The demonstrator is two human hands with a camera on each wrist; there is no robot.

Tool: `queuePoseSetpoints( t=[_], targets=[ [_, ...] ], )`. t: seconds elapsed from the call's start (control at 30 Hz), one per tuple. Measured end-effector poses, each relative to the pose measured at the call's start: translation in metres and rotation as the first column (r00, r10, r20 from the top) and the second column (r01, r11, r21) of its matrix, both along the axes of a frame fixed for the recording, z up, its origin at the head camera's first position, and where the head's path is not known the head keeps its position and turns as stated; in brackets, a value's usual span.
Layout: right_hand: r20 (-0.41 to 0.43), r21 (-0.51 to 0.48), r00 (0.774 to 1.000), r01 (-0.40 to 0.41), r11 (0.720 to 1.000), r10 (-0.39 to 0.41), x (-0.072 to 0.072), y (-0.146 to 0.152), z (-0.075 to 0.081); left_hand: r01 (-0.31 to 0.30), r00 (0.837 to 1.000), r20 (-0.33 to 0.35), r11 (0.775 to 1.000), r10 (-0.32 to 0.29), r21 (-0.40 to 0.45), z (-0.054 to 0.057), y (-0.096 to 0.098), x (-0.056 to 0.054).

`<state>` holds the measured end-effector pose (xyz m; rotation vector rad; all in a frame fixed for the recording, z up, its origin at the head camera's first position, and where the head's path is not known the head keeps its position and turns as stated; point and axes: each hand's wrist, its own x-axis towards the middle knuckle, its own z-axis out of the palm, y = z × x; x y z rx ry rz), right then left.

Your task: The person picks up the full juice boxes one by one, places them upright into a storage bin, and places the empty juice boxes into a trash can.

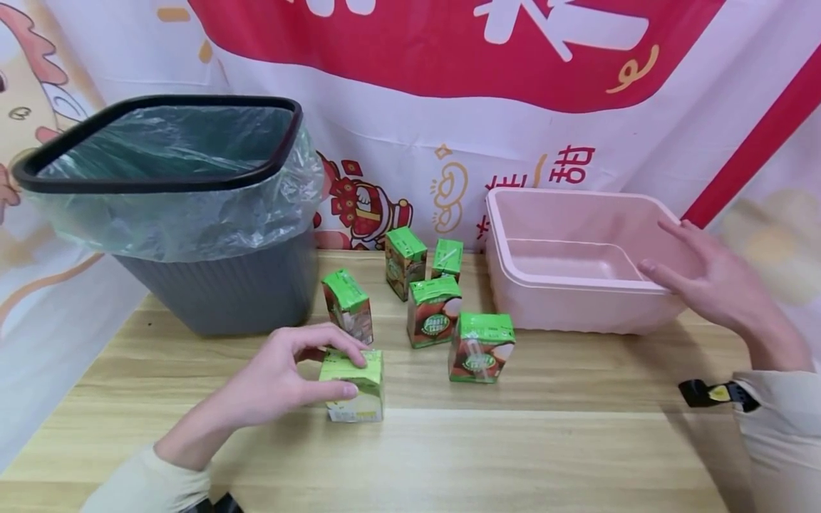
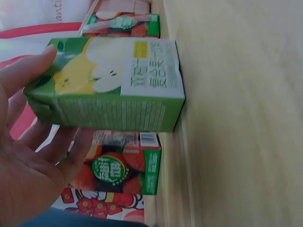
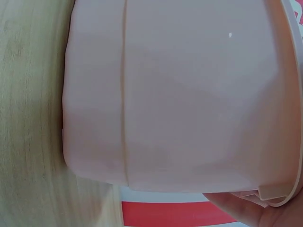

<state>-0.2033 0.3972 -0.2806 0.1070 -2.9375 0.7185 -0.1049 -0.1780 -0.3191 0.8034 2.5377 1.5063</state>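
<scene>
"Nearest the head camera lay the left sleeve (image 1: 150,481), pale, with a dark strap (image 1: 224,504) at its cuff," I reported from my desk. "Beyond it, the left hand (image 1: 285,376) reached in over the wooden table (image 1: 487,463)."

"What did its fingers hold?" my partner asked.

"A pale green carton (image 1: 365,407), fruit printed on its side. I saw the thumb on one face and the fingers on the opposite one, so the grip was just as wide as the carton. It was upright, in front of the other cartons and left of the table's middle. I couldn't tell whether its base touched the wood."

"And those other cartons?"

"I counted five red cartons (image 1: 435,313) with green tops, standing between a grey bin (image 1: 237,292) on the left and a pink basin (image 1: 577,310) on the right. One was just behind the left hand; the frontmost had a straw (image 1: 476,353) on its face. The bin wore a black rim (image 1: 160,184) over a clear liner (image 1: 212,224)."

"How did the right hand (image 1: 731,285) look to you?"

"Wide: thumb and fingers well apart at the basin's right end. From the right wrist, I saw fingers (image 3: 236,205) beside the end wall, near the rim corner. I couldn't tell whether they pressed on it."

"And at the back?"

"A printed cloth (image 1: 385,121), white with a big red patch, hung behind everything."
</scene>
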Motion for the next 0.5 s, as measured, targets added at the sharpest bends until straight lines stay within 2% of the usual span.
queuePoseSetpoints(
  t=[0.3, 0.5],
  targets=[
    [-0.011, -0.013, 1.0, 0.007, 1.0, -0.007, 0.0019, 0.0038, -0.0026, 0.018, 0.997, 0.071, 1.0, -0.019, 0.007, 0.0009, -0.0049, -0.0038],
    [-0.009, -0.039, 1.0, 0.013, 0.999, -0.013, 0.0019, 0.0062, -0.0033, 0.035, 0.999, 0.039, 0.997, -0.032, -0.067, 0.0032, -0.009, -0.0038]
  ],
)
